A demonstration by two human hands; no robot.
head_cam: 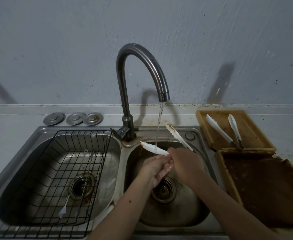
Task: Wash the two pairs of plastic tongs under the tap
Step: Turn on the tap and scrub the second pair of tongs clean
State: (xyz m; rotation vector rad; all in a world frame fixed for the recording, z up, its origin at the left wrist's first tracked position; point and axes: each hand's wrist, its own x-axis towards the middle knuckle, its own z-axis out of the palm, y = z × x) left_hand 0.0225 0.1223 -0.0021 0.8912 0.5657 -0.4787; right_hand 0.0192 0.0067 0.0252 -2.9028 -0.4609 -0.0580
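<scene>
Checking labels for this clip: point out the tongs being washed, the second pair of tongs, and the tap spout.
Tongs being washed (153, 148): head view, left blade under the stream.
Second pair of tongs (218, 129): head view, left arm, on the wooden tray.
Tap spout (163, 96): head view, outlet end.

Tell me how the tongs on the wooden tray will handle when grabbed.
The tongs on the tray look thin plastic, so probably light. Their arms lie splayed apart, so they will likely spring when squeezed. They look dry, so probably less slippery than the wet pair under the tap.

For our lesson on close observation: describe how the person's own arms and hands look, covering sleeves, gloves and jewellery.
Both forearms are bare, with no sleeves in view. The left hand and right hand wear no gloves; no rings, watch or bracelets show. The left forearm bears one small dark spot.
</scene>
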